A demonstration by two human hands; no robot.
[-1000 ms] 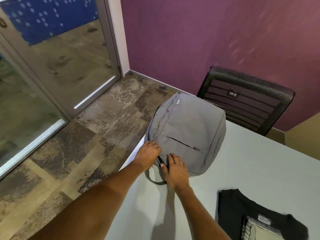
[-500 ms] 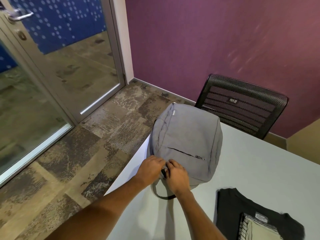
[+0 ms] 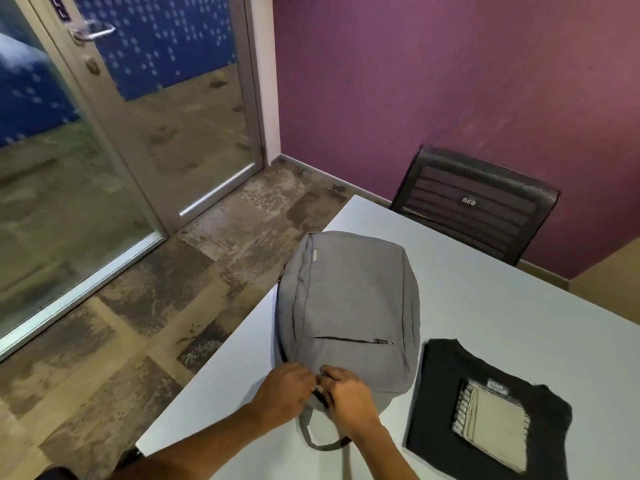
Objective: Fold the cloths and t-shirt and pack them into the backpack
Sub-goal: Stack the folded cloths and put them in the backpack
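Note:
A grey backpack [image 3: 349, 306] lies flat on the white table [image 3: 502, 306], its top end and carry loop toward me. My left hand [image 3: 282, 393] and my right hand [image 3: 346, 398] meet at that top end, fingers curled on the fabric by the zipper; what they pinch is hidden. To the right lies a folded black t-shirt [image 3: 446, 375] with a folded beige cloth [image 3: 493, 424] stacked on it.
A black mesh chair [image 3: 474, 206] stands behind the table's far edge against the purple wall. The table's left edge drops to patterned carpet. A glass door with a metal handle [image 3: 91, 31] is at the far left.
Both hands have drawn closer together at the backpack's top end. The view has shifted, so the backpack and t-shirt appear nearer the centre.

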